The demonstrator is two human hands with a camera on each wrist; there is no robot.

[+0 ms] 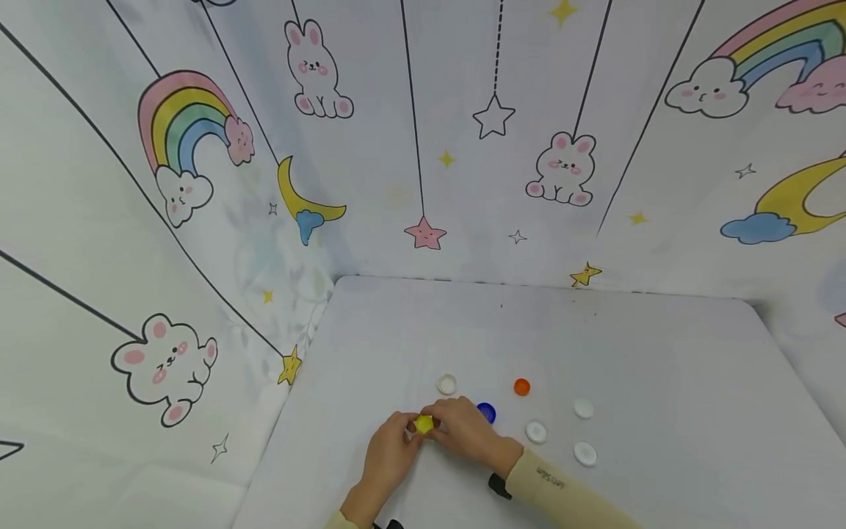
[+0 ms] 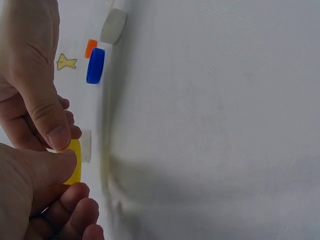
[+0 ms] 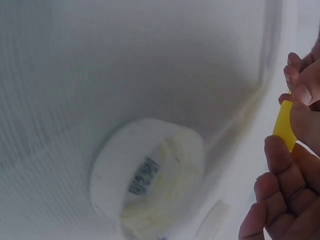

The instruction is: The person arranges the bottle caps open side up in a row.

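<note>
A yellow bottle cap (image 1: 424,424) is held between both hands, just over the table. My left hand (image 1: 388,454) pinches its left side with thumb and fingers. From the other side my right hand (image 1: 465,432) pinches it too. In the left wrist view the yellow cap (image 2: 76,170) appears edge-on between the thumbs. The right wrist view shows its side (image 3: 284,126) between the fingers. Beyond the hands lies a clear whitish cap (image 1: 447,384). A blue cap (image 1: 487,413) sits close behind the right hand, partly covered by it.
An orange cap (image 1: 522,386) lies farther back. To the right are three white caps (image 1: 536,431), one of them (image 1: 584,408) farther off and another (image 1: 584,453) nearer the sleeve (image 1: 568,488). The white table (image 1: 661,367) meets a patterned cloth wall (image 1: 370,184) at the back.
</note>
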